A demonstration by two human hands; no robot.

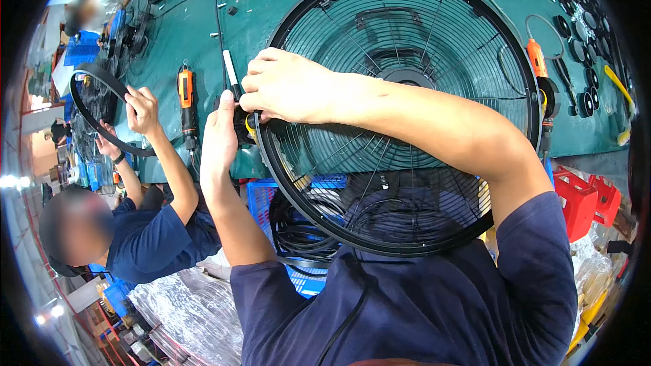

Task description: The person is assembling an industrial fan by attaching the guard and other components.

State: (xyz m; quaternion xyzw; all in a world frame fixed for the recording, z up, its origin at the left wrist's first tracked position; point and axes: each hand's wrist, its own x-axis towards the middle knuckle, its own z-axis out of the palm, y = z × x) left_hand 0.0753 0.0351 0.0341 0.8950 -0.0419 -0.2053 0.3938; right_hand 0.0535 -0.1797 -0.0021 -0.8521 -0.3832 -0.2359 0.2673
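Note:
A large round black fan guard point(434, 247) of thin wire rings stands in front of me, tilted against the table edge. My right arm crosses over it, and my right hand point(288, 88) is closed at the guard's left rim, fingers curled down. Facing it is my left hand point(219, 139), thumb raised, its fingers partly hidden beside the rim. Between the two hands sits a small black part with a yellow piece point(250, 127), mostly covered. A slim stick with a white upper end point(229, 68) rises beside the right fingers. What either hand grips is hidden.
An orange-and-black power screwdriver point(186, 88) lies left on the green table point(254, 24); another point(536, 57) is right. A co-worker at left holds a black ring point(80, 105). Below are a blue crate point(261, 196) with black cables and red stools point(575, 203).

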